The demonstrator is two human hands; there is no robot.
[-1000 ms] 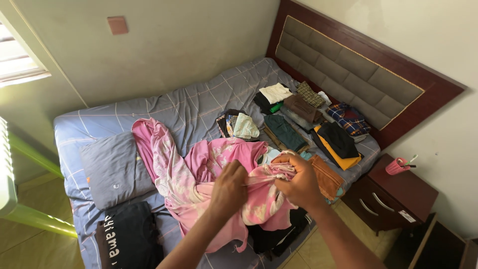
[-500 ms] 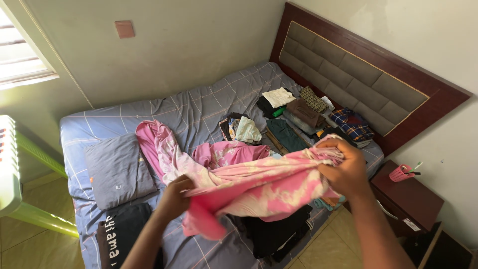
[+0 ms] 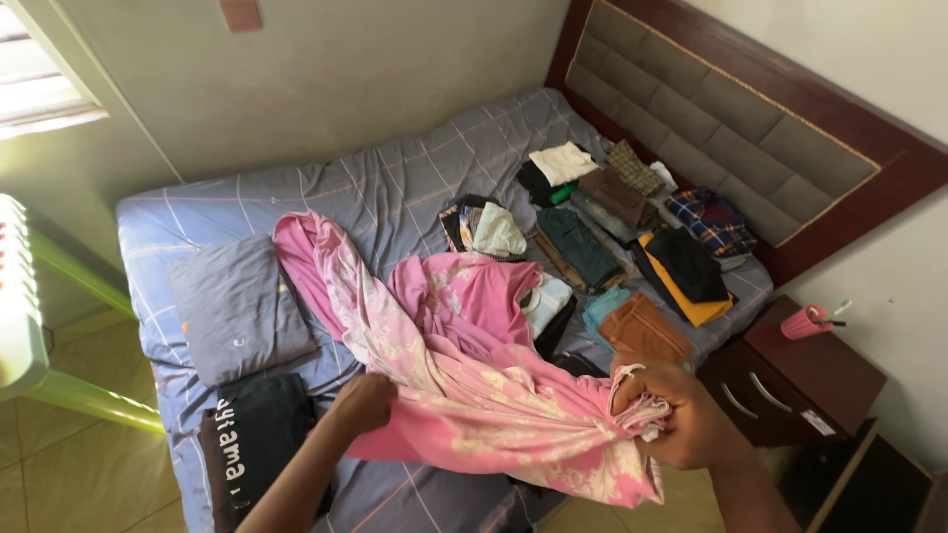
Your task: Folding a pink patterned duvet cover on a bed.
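Observation:
A large pink cloth with a pale flower pattern (image 3: 464, 385) lies spread over the near half of the bed (image 3: 395, 188). My left hand (image 3: 363, 403) grips its near edge at the left, close to the mattress. A bunched corner of the same cloth is held in my right hand (image 3: 664, 413) at the right, just past the bed's near edge. The cloth is stretched low between both hands, and its far end trails up toward the grey pillow (image 3: 235, 308).
Several folded clothes (image 3: 612, 222) lie in rows near the padded headboard (image 3: 731, 118). A black printed garment (image 3: 252, 444) sits at the bed's near left corner. A dark wooden nightstand (image 3: 800, 380) with a pink cup (image 3: 802, 321) stands at right, a green chair (image 3: 39, 326) at left.
Both hands spread apart and stretched the cloth up over the bed. They have now come down toward the mattress, my right hand moving nearer to me.

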